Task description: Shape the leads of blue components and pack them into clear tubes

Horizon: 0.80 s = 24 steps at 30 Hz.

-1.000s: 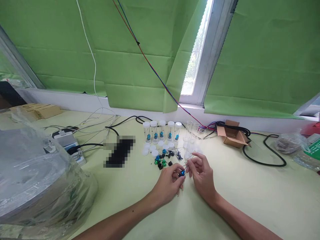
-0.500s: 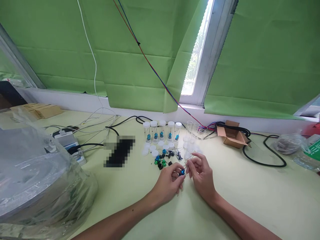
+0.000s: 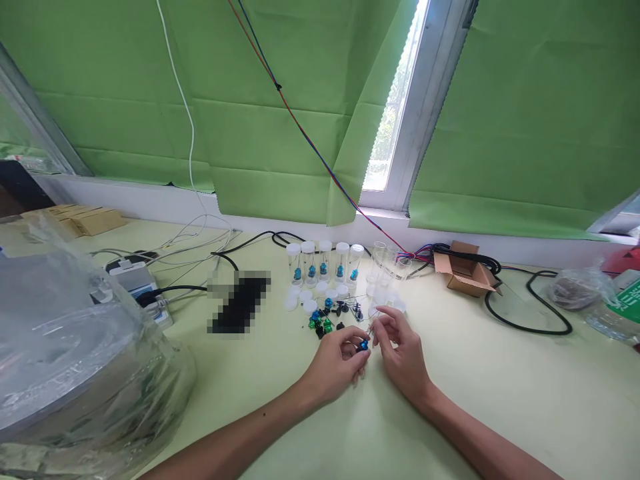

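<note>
My left hand is closed around a small shiny blue part, pinched between thumb and fingertips. Facing it, my right hand pinches a thin metal rod that reaches toward the blue part; the fingers partly hide where the two meet. Just beyond my hands lie loose green parts, black parts and a few blue ones, with thin rods among them. White round caps lie scattered behind these. Several clear capped tubes, each holding a blue part, stand upright in a row.
Uncapped clear tubes stand right of the row. An open cardboard box and black cable lie farther right. On the left are a large plastic-wrapped roll, a power strip and a pixelated dark patch.
The fingers of my right hand have shifted slightly left, closer to the blue part. My left hand keeps its hold, almost unmoved.
</note>
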Each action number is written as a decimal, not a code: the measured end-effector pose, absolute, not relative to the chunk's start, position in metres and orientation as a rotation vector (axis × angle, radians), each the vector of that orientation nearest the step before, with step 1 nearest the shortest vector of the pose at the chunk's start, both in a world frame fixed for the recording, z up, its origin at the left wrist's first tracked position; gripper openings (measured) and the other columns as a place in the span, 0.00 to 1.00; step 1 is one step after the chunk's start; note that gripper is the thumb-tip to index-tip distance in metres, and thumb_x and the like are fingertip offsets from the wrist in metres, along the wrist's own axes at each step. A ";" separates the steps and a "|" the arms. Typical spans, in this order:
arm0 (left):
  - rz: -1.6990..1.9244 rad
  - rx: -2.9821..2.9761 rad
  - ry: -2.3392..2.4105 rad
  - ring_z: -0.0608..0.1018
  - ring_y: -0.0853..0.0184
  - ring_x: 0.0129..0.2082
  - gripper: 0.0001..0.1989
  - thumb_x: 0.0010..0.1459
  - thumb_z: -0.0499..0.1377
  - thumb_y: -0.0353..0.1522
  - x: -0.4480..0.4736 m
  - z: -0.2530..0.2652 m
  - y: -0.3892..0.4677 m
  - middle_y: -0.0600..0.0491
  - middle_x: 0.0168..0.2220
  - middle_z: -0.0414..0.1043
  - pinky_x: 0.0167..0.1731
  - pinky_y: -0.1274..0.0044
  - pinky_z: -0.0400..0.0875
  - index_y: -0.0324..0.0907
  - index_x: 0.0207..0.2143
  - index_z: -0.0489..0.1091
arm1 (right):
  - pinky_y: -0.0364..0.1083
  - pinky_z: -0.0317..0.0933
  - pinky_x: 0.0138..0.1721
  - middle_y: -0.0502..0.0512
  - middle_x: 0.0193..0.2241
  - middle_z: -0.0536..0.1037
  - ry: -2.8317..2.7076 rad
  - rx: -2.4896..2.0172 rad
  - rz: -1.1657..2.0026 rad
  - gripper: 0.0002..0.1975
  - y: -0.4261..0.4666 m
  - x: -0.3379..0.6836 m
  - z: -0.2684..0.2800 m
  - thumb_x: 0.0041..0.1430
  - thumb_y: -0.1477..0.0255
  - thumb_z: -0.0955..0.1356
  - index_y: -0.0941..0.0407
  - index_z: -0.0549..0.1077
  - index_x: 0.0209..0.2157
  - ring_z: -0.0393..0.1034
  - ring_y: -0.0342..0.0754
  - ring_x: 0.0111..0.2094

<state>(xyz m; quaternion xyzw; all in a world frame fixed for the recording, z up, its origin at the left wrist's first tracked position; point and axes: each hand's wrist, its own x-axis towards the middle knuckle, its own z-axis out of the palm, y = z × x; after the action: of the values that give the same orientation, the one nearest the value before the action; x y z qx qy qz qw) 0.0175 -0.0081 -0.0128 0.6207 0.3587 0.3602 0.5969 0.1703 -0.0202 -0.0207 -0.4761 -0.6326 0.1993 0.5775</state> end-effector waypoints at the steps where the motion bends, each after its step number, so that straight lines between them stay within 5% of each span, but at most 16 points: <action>1: 0.832 1.420 0.827 0.67 0.73 0.15 0.10 0.54 0.60 0.33 0.017 -0.013 -0.008 0.59 0.18 0.65 0.16 0.81 0.64 0.40 0.39 0.69 | 0.45 0.67 0.29 0.51 0.28 0.74 -1.485 -1.114 0.465 0.10 -0.020 0.170 -0.021 0.66 0.69 0.63 0.54 0.66 0.47 0.68 0.44 0.24; 9: 0.831 1.307 0.806 0.72 0.75 0.17 0.16 0.51 0.64 0.40 0.019 -0.009 -0.005 0.52 0.33 0.71 0.15 0.81 0.66 0.38 0.37 0.69 | 0.44 0.68 0.30 0.51 0.30 0.74 -1.512 -1.121 0.440 0.10 -0.022 0.169 -0.020 0.66 0.69 0.63 0.54 0.67 0.48 0.70 0.44 0.26; 24: 0.755 1.270 0.786 0.70 0.76 0.14 0.21 0.55 0.59 0.48 0.018 -0.001 -0.005 0.52 0.28 0.71 0.10 0.84 0.61 0.36 0.32 0.71 | 0.45 0.70 0.30 0.53 0.31 0.75 -1.535 -1.124 0.414 0.10 -0.022 0.169 -0.020 0.66 0.68 0.62 0.54 0.70 0.47 0.71 0.46 0.28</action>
<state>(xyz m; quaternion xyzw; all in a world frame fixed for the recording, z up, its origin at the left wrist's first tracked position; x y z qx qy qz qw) 0.0182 -0.0053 -0.0015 0.5635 0.3486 0.3351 0.6698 0.1692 -0.0217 -0.0199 -0.4772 -0.6519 0.1757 0.5625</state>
